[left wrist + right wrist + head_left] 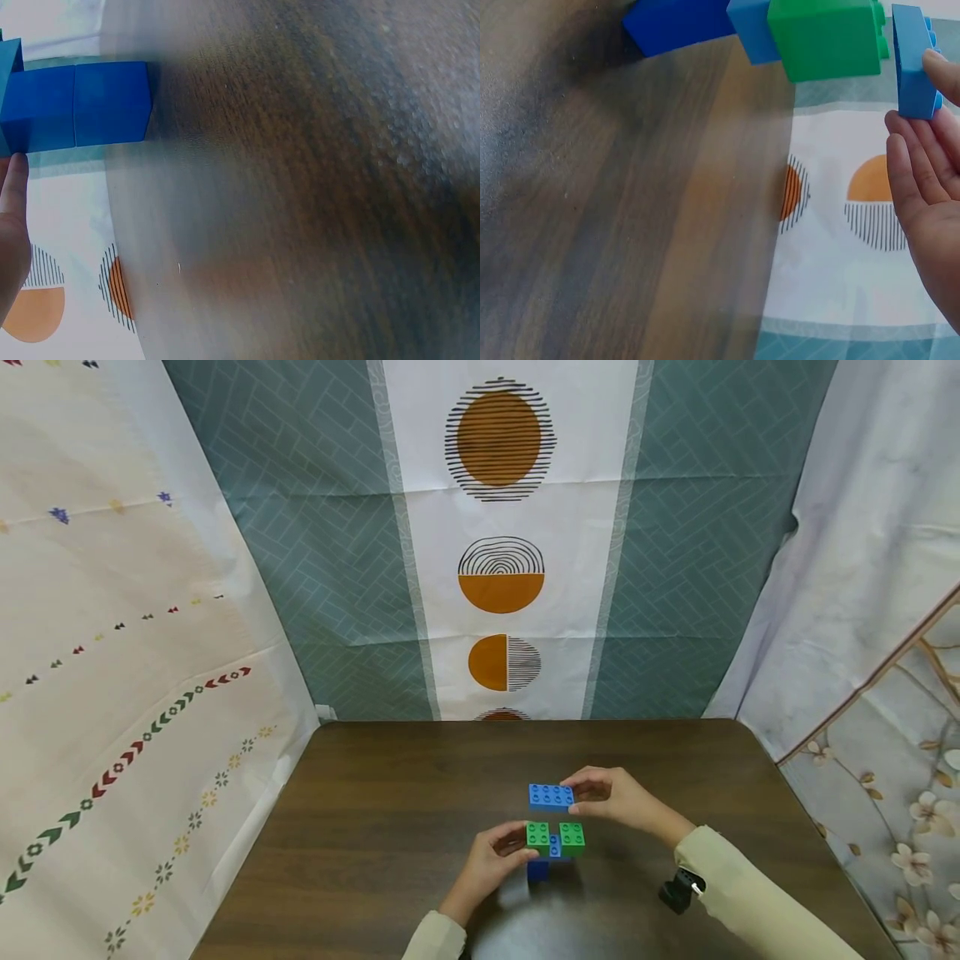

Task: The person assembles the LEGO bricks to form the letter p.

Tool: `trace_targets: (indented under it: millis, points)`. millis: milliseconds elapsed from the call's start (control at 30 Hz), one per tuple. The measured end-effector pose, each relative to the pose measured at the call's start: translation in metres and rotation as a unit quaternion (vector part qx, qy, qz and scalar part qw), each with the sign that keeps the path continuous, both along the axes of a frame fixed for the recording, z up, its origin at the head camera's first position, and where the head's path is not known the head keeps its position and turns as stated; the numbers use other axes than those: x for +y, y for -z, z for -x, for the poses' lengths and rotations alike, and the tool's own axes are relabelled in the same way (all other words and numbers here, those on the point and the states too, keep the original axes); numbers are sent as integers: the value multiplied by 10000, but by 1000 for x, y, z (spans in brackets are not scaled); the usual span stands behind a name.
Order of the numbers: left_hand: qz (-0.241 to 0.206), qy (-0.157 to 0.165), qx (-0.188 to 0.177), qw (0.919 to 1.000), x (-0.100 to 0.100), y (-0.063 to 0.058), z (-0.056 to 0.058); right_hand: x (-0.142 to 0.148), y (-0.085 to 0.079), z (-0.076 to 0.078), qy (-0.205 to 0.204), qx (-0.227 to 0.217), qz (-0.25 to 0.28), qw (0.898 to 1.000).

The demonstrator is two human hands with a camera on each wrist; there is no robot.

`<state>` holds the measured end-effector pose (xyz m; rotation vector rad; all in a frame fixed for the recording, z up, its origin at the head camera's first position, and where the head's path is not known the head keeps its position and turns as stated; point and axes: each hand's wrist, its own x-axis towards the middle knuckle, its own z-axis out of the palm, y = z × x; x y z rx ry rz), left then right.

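Observation:
A stack of toy building bricks stands on the table, with dark blue bricks point(112, 103) one above another at its base. Higher up comes a lighter blue brick point(754, 30), topped by two green bricks, the left one point(537, 833) and the right one point(572, 835), with a gap between them. My left hand point(491, 860) holds the stack's left side at the left green brick, thumb in front and fingers behind. Just above the green bricks, my right hand point(611, 793) pinches a flat blue brick point(550, 797) by its right end, studs up.
The brown wooden table point(360, 827) spreads out around the stack. Beyond its back edge hangs a patterned curtain point(495, 527), with a cream cloth point(150, 652) at left and a floral cloth point(900, 777) at right. A black wrist device point(678, 891) sits on the right sleeve.

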<state>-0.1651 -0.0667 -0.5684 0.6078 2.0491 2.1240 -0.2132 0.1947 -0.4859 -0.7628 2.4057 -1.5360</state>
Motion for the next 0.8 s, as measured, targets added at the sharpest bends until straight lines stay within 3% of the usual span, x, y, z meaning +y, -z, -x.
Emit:
trace_targets:
  millis: [300, 567, 800]
  points:
    - [113, -45, -144, 9998, 0, -3, -1, 0, -5, -15, -248, 39, 109, 9996]
    - [166, 0, -149, 9998, -1, -30, -11, 1, -2, -23, -377, 41, 144, 9992]
    - [155, 21, -152, 9998, -1, -31, -11, -1, 2, -28, -446, 153, 195, 9987]
